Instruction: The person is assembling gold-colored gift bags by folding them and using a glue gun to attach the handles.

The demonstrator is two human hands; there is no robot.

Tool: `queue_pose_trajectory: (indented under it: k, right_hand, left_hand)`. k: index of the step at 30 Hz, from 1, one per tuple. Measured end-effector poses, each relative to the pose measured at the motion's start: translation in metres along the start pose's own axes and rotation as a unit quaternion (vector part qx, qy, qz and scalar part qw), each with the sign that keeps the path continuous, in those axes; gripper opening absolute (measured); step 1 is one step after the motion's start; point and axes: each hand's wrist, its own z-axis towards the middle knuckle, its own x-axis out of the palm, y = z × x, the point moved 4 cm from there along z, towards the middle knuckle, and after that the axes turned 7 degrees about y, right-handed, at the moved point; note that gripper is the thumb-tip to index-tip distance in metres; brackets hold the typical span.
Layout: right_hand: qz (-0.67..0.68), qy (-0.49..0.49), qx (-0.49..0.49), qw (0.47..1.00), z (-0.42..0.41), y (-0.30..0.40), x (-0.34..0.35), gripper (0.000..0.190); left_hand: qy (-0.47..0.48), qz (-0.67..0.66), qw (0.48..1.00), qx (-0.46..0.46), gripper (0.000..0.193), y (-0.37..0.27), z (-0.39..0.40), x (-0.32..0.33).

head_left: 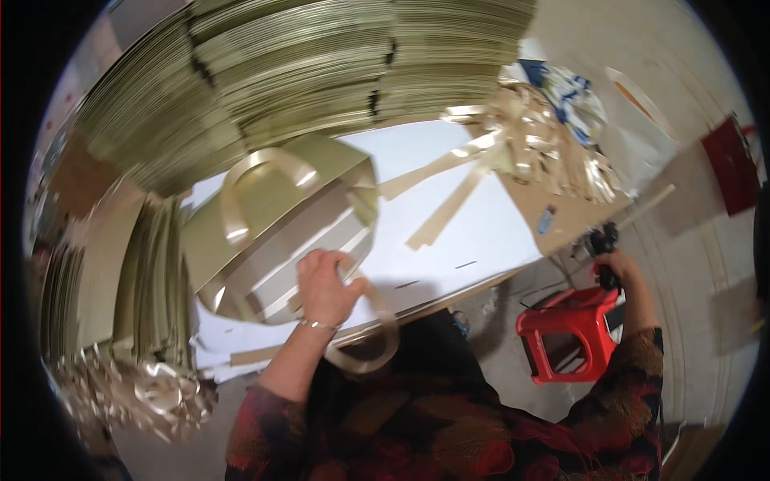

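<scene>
A gold-green paper bag (277, 198) lies on the white sheet on the work table, its mouth open and its pale inside showing. One satin ribbon handle (224, 207) arches over its far panel. My left hand (328, 287) grips the near rim of the bag, thumb outside and fingers over the edge. From beneath that hand a second ribbon handle (390, 324) loops over the table's front edge. Off the table's right side, my right hand (619, 267) is closed around a black hand tool (601, 240), too blurred to name exactly.
Tall stacks of flat gold-green bags (313, 66) rise behind the table. More folded bags (129, 276) stand at left, above a bundle of ribbons (150, 391). Loose ribbon strips (448, 207) trail from a ribbon pile (535, 132). A red plastic stool (565, 337) stands below my right hand.
</scene>
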Motion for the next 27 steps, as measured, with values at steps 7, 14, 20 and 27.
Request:
queue_pose_trajectory:
  k: [7,14,20,27]
  right_hand:
    - [0.224,-0.155,-0.091,0.958,-0.028,-0.005,0.040,0.046]
    - [0.324,-0.031,-0.348,0.879,-0.174,0.137,0.159,0.055]
    - [0.226,0.304,-0.254,0.890,-0.202,0.173,0.265,0.059]
    - [0.162,0.329,-0.233,0.901,-0.174,0.185,0.333,0.047]
  left_hand:
    - [0.018,-0.016,0.999,-0.026,0.042,-0.001,-0.002,-0.007]
    - [-0.045,-0.107,0.993,-0.021,0.028,0.026,-0.002,0.000]
    - [-0.068,-0.136,0.988,-0.043,0.021,0.026,0.004,0.005]
    - [-0.070,-0.128,0.989,-0.036,0.022,0.024,0.003,0.004]
